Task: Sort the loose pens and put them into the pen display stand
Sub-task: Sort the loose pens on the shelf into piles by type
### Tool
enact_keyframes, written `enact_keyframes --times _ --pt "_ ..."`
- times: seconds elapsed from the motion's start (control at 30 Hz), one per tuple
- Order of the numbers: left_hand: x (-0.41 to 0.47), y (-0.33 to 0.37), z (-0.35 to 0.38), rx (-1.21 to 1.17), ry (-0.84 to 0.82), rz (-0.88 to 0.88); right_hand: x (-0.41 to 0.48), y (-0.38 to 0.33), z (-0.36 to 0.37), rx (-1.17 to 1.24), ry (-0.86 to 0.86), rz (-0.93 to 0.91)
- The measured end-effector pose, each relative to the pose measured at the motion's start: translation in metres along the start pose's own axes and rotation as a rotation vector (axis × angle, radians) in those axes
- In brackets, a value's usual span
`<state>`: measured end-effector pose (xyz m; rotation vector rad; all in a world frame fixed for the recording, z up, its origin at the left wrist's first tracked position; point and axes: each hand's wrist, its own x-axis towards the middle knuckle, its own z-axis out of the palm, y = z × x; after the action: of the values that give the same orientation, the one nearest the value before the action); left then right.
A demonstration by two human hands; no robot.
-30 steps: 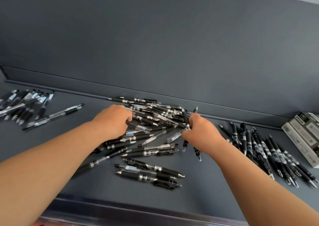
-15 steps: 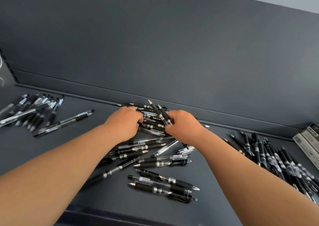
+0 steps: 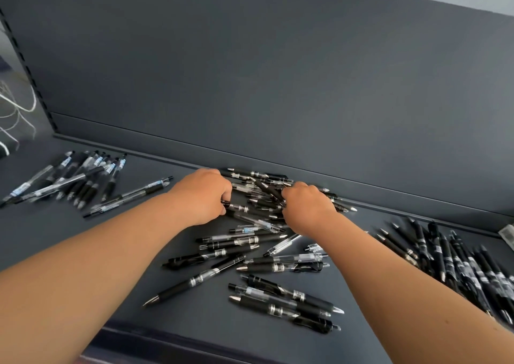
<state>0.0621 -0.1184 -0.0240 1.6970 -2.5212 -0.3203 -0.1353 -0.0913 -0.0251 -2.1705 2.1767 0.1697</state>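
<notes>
Two hands in the middle pile [image 3: 258,219] of pens on the shelf [image 3: 83,252] | right hand [image 3: 306,207] clenched round a few dark pens [image 3: 268,189] | left hand [image 3: 204,196] curled at pile edge, grasp I cannot tell | I would gather one kind only, tips same way | stand not in view

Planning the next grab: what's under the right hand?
The right hand lies on the middle pile of pens; black pens stick out past its knuckles. The hand itself hides whether any pen is gripped.
</notes>
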Motion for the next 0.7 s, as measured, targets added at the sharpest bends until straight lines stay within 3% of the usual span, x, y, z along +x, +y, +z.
enact_keyframes --times 0.13,0.4,0.7 --pt "-0.006 -0.002 -0.012 -0.054 0.054 -0.026 -0.004 -0.001 0.001 -0.023 0.082 0.036" --pt "-0.010 0.050 -0.030 -0.175 0.089 0.023 -0.034 0.042 -0.031 0.281 0.217 0.090" --pt "0.005 0.175 -0.004 -0.264 0.054 0.156 -0.104 0.181 -0.023 0.158 0.260 0.447"
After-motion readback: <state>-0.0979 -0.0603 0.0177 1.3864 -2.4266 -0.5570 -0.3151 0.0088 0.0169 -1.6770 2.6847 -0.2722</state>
